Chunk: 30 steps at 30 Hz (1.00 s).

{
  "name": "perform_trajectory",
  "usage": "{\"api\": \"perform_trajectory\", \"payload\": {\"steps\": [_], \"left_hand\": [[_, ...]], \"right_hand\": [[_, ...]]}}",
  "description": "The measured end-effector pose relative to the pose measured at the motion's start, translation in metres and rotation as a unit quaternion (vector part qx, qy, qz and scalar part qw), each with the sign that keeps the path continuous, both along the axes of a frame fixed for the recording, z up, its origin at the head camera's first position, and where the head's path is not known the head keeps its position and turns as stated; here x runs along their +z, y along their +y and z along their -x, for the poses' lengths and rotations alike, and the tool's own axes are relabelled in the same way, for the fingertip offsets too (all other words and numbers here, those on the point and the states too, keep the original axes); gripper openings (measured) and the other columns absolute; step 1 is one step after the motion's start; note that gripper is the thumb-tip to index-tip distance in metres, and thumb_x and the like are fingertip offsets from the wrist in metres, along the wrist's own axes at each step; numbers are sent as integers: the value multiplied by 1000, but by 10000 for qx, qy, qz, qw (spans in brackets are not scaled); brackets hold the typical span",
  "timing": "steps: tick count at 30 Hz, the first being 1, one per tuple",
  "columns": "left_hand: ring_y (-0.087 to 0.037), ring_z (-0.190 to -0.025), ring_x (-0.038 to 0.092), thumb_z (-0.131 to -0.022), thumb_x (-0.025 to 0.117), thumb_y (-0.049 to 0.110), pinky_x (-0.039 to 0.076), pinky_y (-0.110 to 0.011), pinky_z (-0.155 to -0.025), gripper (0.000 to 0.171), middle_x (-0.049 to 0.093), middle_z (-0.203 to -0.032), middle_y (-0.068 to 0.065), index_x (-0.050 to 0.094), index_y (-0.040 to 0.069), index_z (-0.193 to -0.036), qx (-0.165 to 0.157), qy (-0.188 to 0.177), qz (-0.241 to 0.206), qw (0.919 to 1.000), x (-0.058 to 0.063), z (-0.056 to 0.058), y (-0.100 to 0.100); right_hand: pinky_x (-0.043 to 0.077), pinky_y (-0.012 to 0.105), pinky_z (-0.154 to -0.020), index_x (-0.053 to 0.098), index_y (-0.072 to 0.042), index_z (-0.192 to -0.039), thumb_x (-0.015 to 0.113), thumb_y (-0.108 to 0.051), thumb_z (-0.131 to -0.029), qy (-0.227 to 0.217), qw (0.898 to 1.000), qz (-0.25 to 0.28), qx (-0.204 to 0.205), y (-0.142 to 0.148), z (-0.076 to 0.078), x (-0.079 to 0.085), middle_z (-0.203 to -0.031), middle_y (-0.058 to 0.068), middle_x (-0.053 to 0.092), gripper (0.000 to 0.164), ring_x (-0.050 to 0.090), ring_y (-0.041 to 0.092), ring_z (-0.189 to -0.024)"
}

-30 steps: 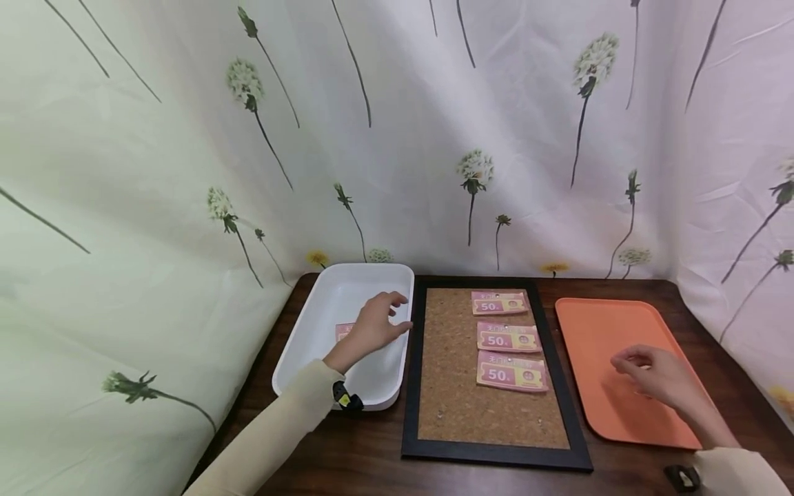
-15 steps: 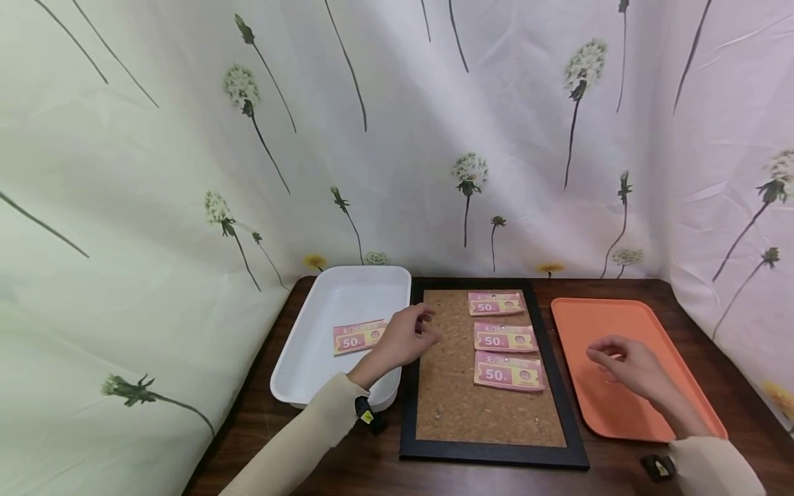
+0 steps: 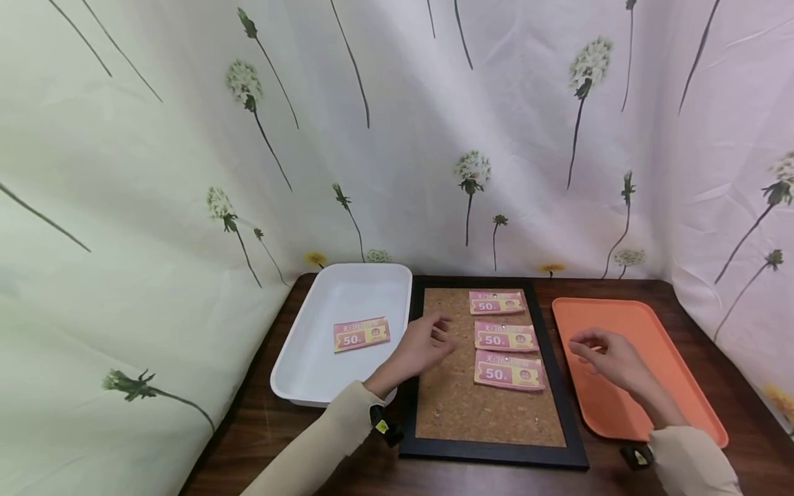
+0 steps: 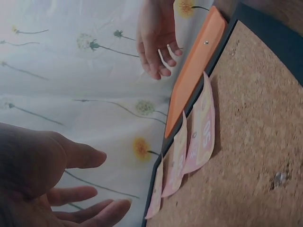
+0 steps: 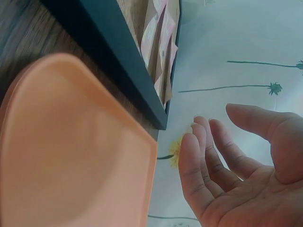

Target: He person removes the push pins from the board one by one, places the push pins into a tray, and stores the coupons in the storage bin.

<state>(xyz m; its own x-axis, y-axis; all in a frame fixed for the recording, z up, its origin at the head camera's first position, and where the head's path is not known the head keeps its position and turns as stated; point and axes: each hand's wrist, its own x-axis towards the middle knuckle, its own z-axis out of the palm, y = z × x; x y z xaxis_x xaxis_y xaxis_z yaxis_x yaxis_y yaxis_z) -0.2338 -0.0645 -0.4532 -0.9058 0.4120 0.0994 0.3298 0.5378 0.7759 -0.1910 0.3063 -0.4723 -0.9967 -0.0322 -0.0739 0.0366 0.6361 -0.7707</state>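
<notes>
A black-framed cork board [image 3: 490, 427] lies on the table, with three pink-and-yellow coupons [image 3: 509, 372] marked 50 fixed along its right side by small pins at their top edges. My left hand [image 3: 422, 348] hovers over the board's left part, fingers loosely bent and holding nothing; the left wrist view shows its thumb and fingers [image 4: 111, 213] apart. Above the orange tray's [image 3: 657, 386] left side is my right hand [image 3: 611, 358], also holding nothing, its fingers [image 5: 189, 165] relaxed in the right wrist view. A clear pushpin [image 4: 280, 178] sits low on the cork.
To the left of the board stands a white basin [image 3: 304, 372] with another 50 coupon [image 3: 362, 335] lying inside. In the left wrist view a small shiny pin [image 4: 206, 43] shows on the orange tray. Behind the dark wood table [image 3: 248, 441] hangs a dandelion-print curtain [image 3: 403, 172].
My left hand has moved right, from over the white basin to over the board, uncovering the coupon in the basin. My right hand has drifted left across the orange tray towards the board.
</notes>
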Motion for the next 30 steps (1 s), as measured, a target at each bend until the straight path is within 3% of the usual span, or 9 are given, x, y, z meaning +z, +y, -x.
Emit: {"api": "perform_trajectory", "payload": {"steps": [5,14,24,30], "left_hand": [[-37,-112,71,-96,75,22,63,-43,-85,48,67,-128,-25,60,2,-137,16,-157,-167,9997,-6,-4,10],[-38,-118,68,-99,69,30,59,-51,-98,54,64,-132,-27,55,-2,-141,-281,-857,-194,9957,-21,-10,20],[-36,-121,67,-99,70,33,58,-52,-100,57,63,-135,-24,55,1,-143,61,-1113,-404,9929,-40,-8,37],[-37,-124,64,-99,70,31,56,-53,-102,58,62,-137,-24,52,1,-146,52,-1355,-573,9891,-41,-12,43]], "right_hand": [[63,36,-70,64,3,-127,64,-34,-104,8,9999,87,67,-8,4,0,-116,24,71,44,72,24,-90],[63,35,-71,63,3,-130,63,-32,-105,-77,9985,432,317,-24,13,-7,-117,22,70,42,69,24,-92],[62,36,-72,64,1,-129,62,-29,-106,-90,9976,486,490,-40,23,-7,-114,22,70,39,68,27,-95],[62,36,-73,64,2,-127,63,-29,-105,-200,9975,489,466,-48,26,-13,-113,22,72,38,69,28,-95]]}}
